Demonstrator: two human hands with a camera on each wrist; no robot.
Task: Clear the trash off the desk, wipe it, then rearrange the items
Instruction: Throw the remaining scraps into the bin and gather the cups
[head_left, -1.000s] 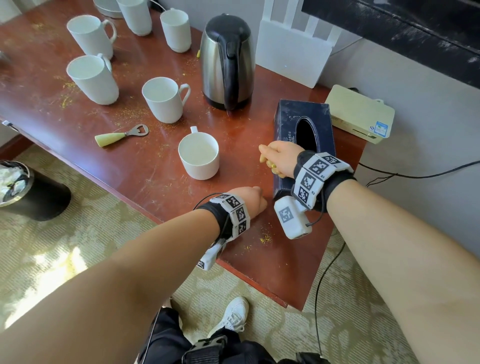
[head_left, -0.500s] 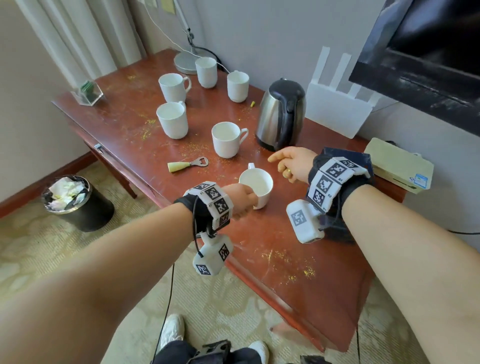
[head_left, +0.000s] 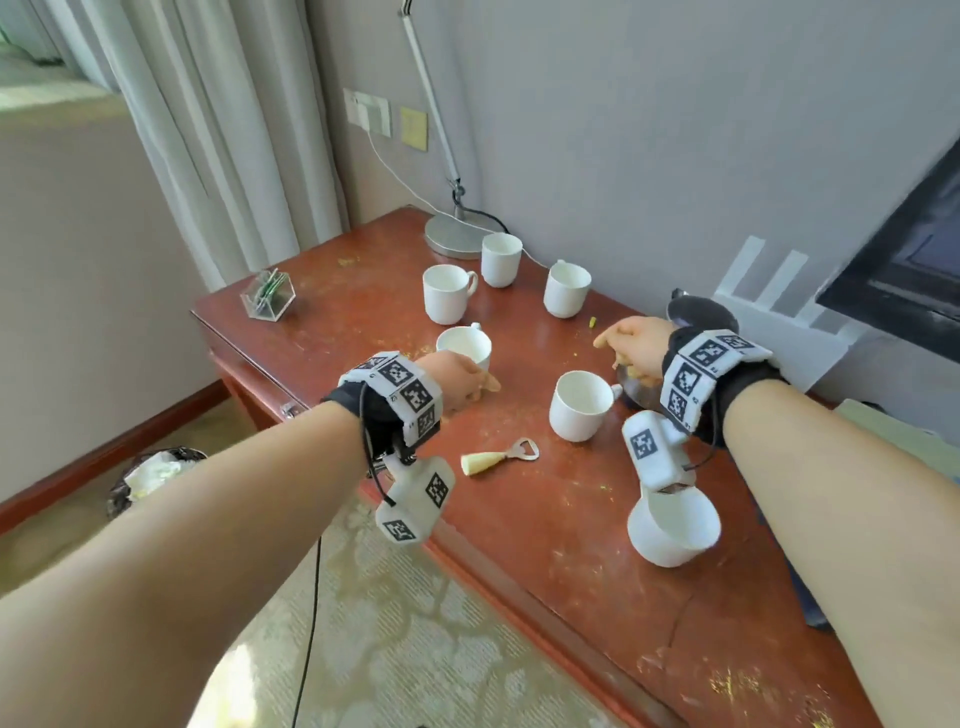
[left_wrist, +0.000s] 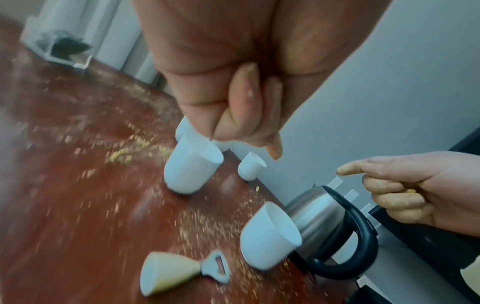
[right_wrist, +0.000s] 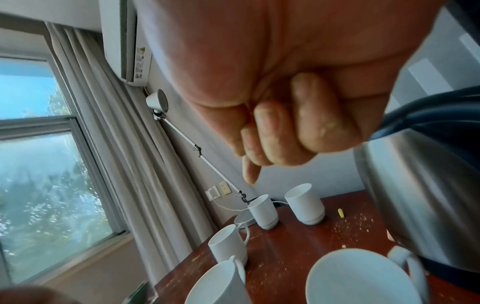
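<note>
Yellow crumbs (left_wrist: 135, 150) are scattered over the red-brown desk (head_left: 363, 322), and a larger yellow bit (head_left: 591, 322) lies near the wall. My left hand (head_left: 462, 382) hovers over the desk in front of a white cup (head_left: 465, 345). Its fingers (left_wrist: 233, 115) are curled into a fist with nothing showing inside. My right hand (head_left: 631, 345) hangs in front of the steel kettle (head_left: 696, 312), index finger out and the others curled. A yellow scrap (left_wrist: 410, 190) peeks from between the curled fingers, which are dusted yellow.
Several white cups stand about; the nearest are by my right hand (head_left: 582, 405) and below my right wrist (head_left: 672, 525). A bottle opener (head_left: 498, 457) lies near the front edge. An acrylic holder (head_left: 267, 301) and lamp base (head_left: 452, 241) sit at the far end. A trash bin (head_left: 150, 473) stands on the floor, left.
Both hands have moved left from the dark tissue box at the desk's right end to the cups and kettle. The view has swung left and up. Both hands stay curled.
</note>
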